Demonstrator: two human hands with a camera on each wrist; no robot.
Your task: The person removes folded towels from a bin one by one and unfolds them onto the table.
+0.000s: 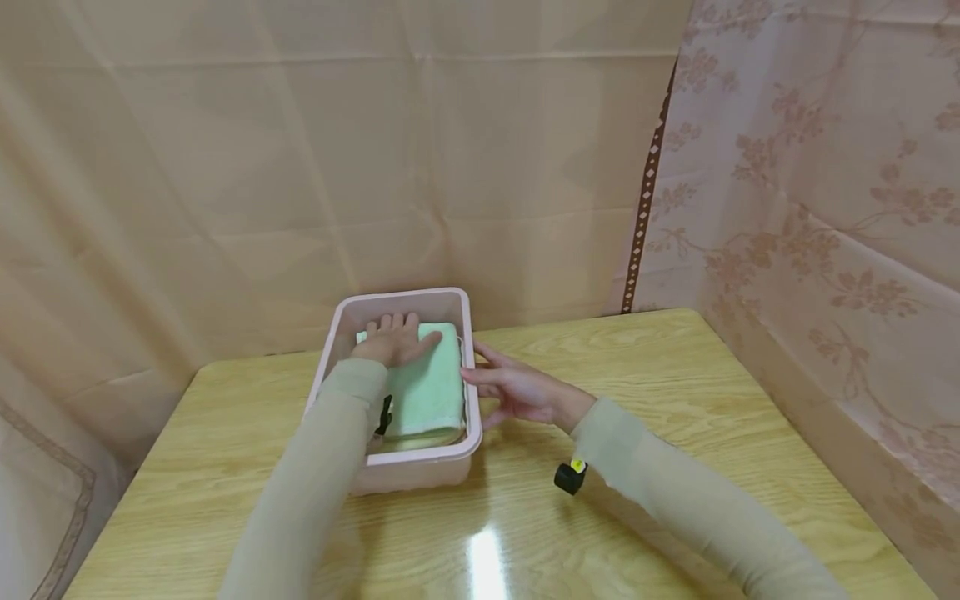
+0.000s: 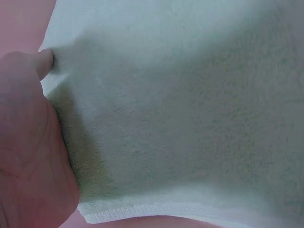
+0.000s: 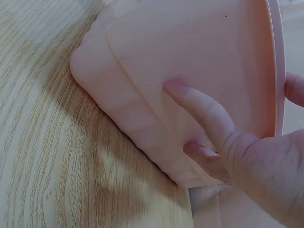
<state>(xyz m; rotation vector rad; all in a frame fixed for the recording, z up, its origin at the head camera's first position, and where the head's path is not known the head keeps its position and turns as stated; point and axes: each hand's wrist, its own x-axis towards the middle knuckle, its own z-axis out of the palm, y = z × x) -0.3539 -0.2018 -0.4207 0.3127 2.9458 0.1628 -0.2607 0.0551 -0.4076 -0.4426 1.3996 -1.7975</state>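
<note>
A folded pale green towel [image 1: 427,383] lies inside a pink plastic bin [image 1: 420,454]. My left hand [image 1: 393,342] rests on the towel's far left part, its fingers spread towards the bin's back wall. In the left wrist view, the towel [image 2: 180,123] fills most of the picture, with the left hand [image 2: 33,152] at its edge. Outside the bin, my right hand [image 1: 525,390] touches the right wall. Seen from the right wrist, fingertips [image 3: 176,87] press the bin's outer side [image 3: 209,52], and one digit meets the rim.
The bin stands near the back edge of a wood-grain table [image 1: 637,375]. A beige curtain [image 1: 360,167] hangs behind it, and a floral cloth [image 1: 825,192] covers the right side. A black wrist device [image 1: 570,477] hangs under the right sleeve.
</note>
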